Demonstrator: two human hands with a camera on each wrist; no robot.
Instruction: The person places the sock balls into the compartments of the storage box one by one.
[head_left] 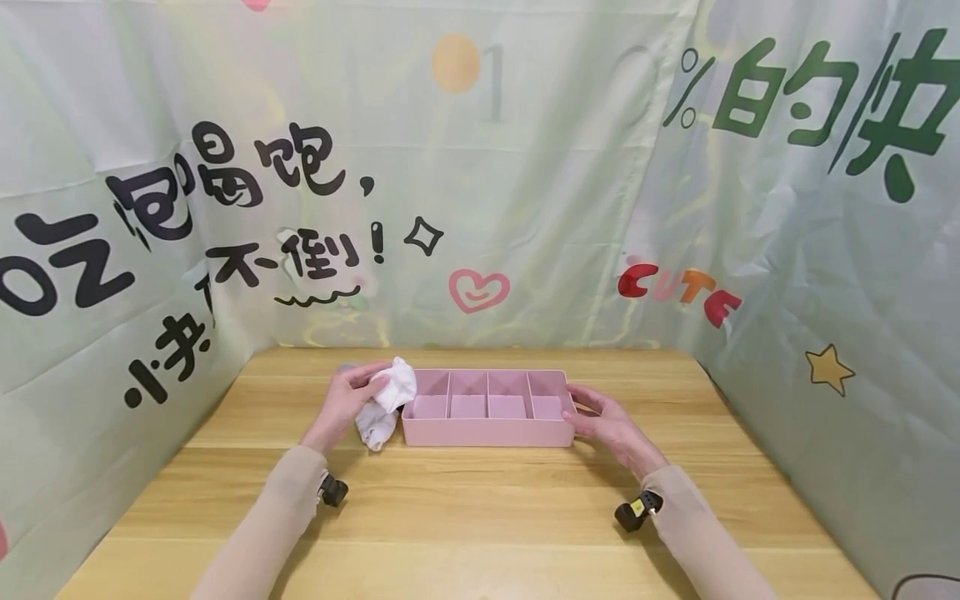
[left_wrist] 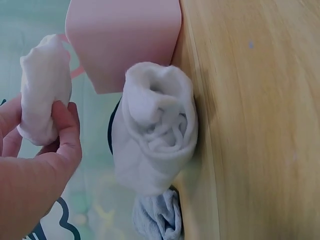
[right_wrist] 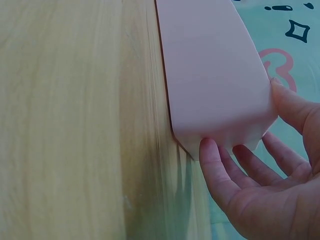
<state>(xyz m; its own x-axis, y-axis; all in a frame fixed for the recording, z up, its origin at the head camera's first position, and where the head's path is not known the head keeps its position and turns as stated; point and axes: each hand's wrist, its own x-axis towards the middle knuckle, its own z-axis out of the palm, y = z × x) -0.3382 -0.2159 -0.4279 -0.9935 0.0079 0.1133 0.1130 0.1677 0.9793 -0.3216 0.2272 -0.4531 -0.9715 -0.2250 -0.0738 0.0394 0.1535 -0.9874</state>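
My left hand (head_left: 356, 397) pinches a rolled white sock (left_wrist: 46, 90) between thumb and fingers, lifted beside the left end of a pink divided box (head_left: 487, 433). Under that hand lies another white rolled sock (left_wrist: 155, 130) on the table, close to the box's end. A grey sock (left_wrist: 157, 215) sits behind it in the left wrist view, partly hidden. At the box's other end, my right hand (head_left: 611, 423) rests spread fingertips against the end wall and rim. The box stands upright, its compartments bare inside.
The wooden table (head_left: 480, 517) extends in front of the box. Printed cloth curtains (head_left: 525, 208) enclose the back and both sides. A small camera sits on each wrist, the left camera (head_left: 332, 490) and the right camera (head_left: 637, 510).
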